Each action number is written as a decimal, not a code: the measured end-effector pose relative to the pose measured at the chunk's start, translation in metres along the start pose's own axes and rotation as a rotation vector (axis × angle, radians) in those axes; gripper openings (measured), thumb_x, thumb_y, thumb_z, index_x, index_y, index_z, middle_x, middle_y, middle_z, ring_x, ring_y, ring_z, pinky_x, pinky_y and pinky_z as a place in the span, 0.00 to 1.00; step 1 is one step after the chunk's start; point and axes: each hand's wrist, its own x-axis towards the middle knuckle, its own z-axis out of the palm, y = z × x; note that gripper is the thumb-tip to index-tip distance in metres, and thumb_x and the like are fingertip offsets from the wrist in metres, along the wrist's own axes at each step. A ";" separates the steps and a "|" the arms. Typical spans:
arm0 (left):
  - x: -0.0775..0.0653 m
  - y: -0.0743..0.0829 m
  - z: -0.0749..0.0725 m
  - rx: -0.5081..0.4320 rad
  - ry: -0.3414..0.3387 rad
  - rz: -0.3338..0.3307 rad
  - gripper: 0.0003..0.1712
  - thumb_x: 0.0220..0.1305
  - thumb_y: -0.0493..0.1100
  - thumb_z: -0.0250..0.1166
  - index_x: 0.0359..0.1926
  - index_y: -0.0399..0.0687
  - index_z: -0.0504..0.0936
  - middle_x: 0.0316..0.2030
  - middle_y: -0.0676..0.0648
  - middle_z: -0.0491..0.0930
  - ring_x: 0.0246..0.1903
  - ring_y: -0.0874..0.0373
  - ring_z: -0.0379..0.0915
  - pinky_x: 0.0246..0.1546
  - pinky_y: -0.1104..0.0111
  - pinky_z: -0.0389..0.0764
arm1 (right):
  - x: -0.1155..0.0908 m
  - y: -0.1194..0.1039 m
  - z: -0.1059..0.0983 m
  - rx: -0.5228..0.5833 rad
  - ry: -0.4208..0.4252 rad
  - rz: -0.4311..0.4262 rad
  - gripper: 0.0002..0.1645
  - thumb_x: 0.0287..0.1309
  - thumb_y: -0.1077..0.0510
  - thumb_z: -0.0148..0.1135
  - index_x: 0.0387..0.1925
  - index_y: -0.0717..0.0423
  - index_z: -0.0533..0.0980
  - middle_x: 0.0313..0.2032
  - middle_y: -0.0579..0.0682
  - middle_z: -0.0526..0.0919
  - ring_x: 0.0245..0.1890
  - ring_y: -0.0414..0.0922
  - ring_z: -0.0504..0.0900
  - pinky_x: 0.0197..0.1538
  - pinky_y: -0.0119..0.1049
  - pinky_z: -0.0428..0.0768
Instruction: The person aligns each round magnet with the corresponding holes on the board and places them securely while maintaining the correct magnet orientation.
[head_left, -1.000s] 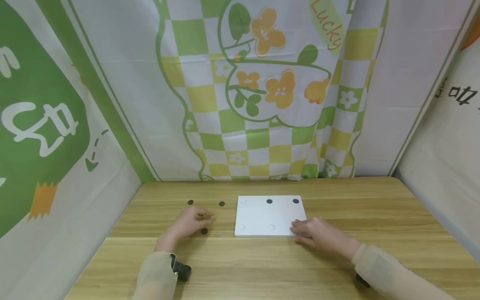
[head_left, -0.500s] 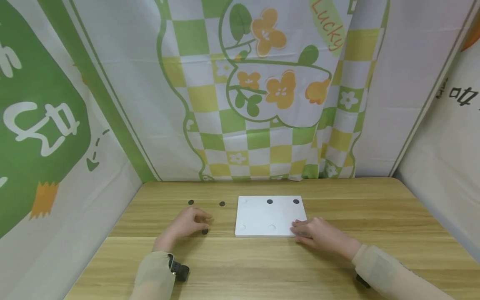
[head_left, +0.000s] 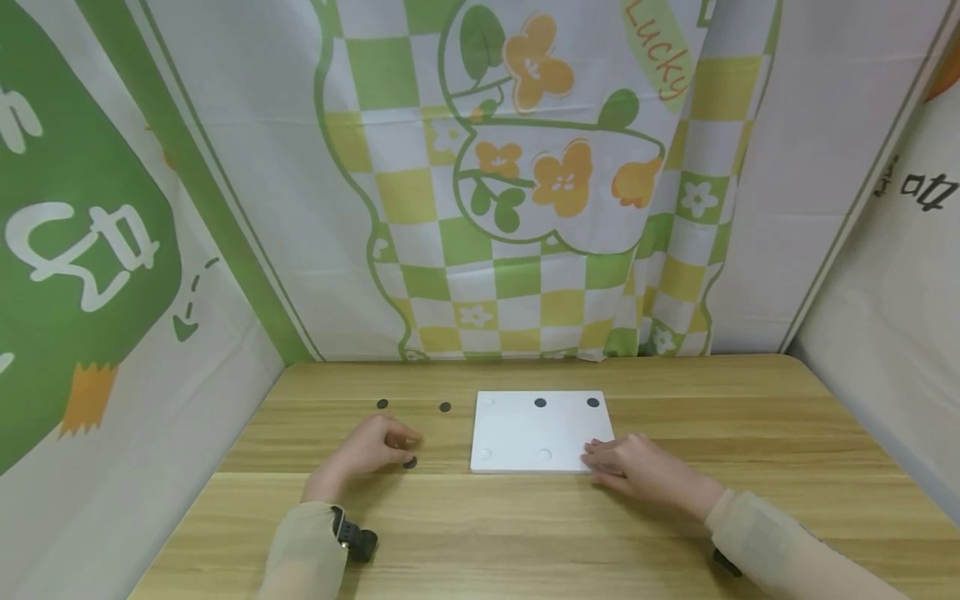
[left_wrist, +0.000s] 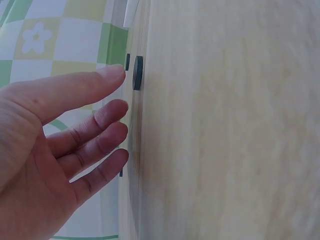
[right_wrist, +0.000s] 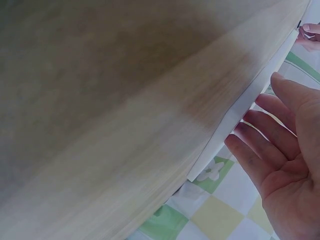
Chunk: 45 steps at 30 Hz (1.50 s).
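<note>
Black disc (head_left: 411, 464) lay flat on the worktop (head_left: 480, 533), just beside the thumb of the left grip (head_left: 367, 446); whether the thumb tip touched it could not be told. That grip was released, its fingers loosely bent and slightly parted. Two loose discs lay beyond it, one (head_left: 382, 403) straight past the knuckles, the other (head_left: 446, 407) farther to its right. Well to the right of the left grip was a white board (head_left: 517, 429), and the right grip (head_left: 641, 471) rested on its near right corner with relaxed, extended fingers. Farther from that grip, along the board's far edge, sat two set discs (head_left: 540, 402), while shallow round marks (head_left: 544, 455) showed to its left. Beyond both grips hung a checked cloth (head_left: 517, 279) with orange flowers.
</note>
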 end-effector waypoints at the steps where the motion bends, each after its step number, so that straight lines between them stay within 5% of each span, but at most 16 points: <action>1: 0.000 -0.001 0.000 -0.008 -0.003 -0.005 0.17 0.51 0.37 0.71 0.45 0.44 0.85 0.35 0.48 0.81 0.29 0.62 0.68 0.27 0.75 0.71 | 0.000 0.000 0.000 0.001 0.000 0.001 0.17 0.56 0.56 0.66 0.46 0.60 0.81 0.46 0.58 0.84 0.47 0.51 0.84 0.47 0.42 0.84; 10: -0.002 -0.006 0.000 -0.044 -0.014 -0.010 0.15 0.50 0.39 0.72 0.42 0.46 0.87 0.35 0.49 0.79 0.36 0.56 0.74 0.36 0.72 0.76 | 0.000 0.000 0.000 0.008 0.009 -0.002 0.17 0.56 0.56 0.66 0.45 0.60 0.82 0.46 0.59 0.84 0.46 0.51 0.84 0.46 0.42 0.84; 45: -0.003 -0.011 0.001 -0.058 -0.036 -0.016 0.16 0.44 0.36 0.75 0.38 0.50 0.88 0.36 0.52 0.80 0.37 0.58 0.74 0.37 0.71 0.77 | -0.001 0.000 0.000 0.007 -0.002 0.008 0.17 0.56 0.56 0.66 0.46 0.60 0.82 0.47 0.58 0.84 0.47 0.51 0.84 0.47 0.42 0.84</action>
